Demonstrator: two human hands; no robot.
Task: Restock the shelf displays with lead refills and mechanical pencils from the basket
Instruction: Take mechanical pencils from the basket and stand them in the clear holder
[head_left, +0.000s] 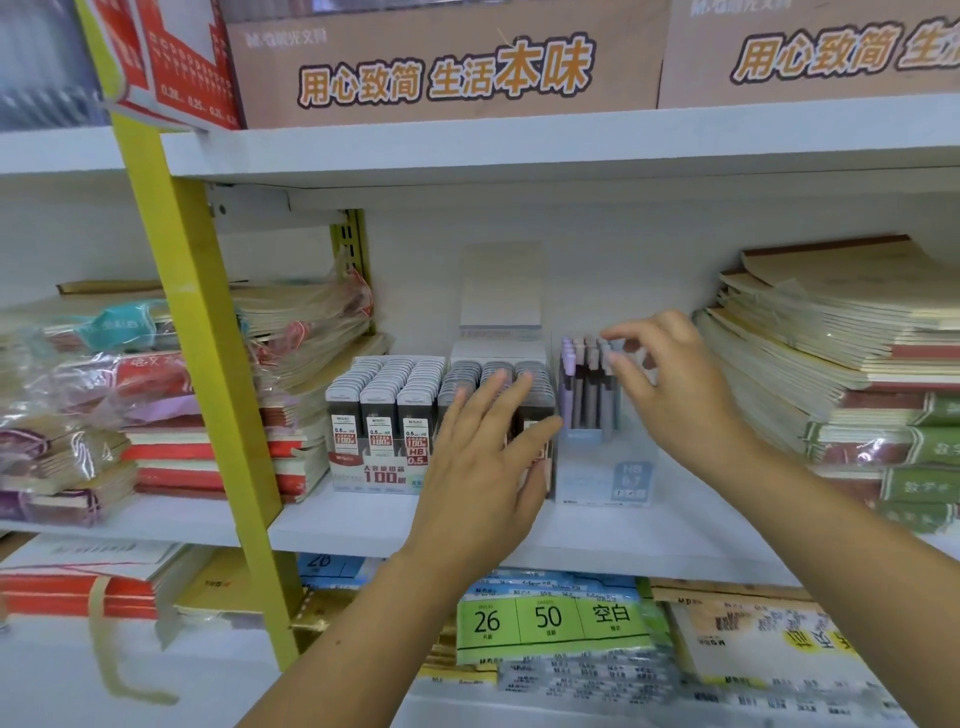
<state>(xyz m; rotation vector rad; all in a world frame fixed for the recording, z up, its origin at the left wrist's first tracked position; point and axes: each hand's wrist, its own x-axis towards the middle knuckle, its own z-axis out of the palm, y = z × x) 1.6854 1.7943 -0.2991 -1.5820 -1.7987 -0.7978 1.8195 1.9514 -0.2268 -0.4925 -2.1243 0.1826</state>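
While both hands are at the middle shelf (337, 525), the restocking looks, as a judgement, close to done; the white refill display (382, 475) at left shows 3 packed rows of lead refills (378, 410), and the dark refill display (480, 376) just right of it also looks full in its 3 rows. The left hand (480, 462) lies open, fingers straight and spread, at the near face of that second display, hiding its front; it holds nothing. Just right again stands the clear pencil display (597, 467), with mechanical pencils (582, 387) upright inside, though its right side seems to have room. The right hand (670, 384) hovers at the pencil tops, forefinger and thumb curved toward each other; blur hides whether they pinch a pencil. The basket is out of view, so the stock left cannot be told; notebook stacks (831, 353) sit at far right.
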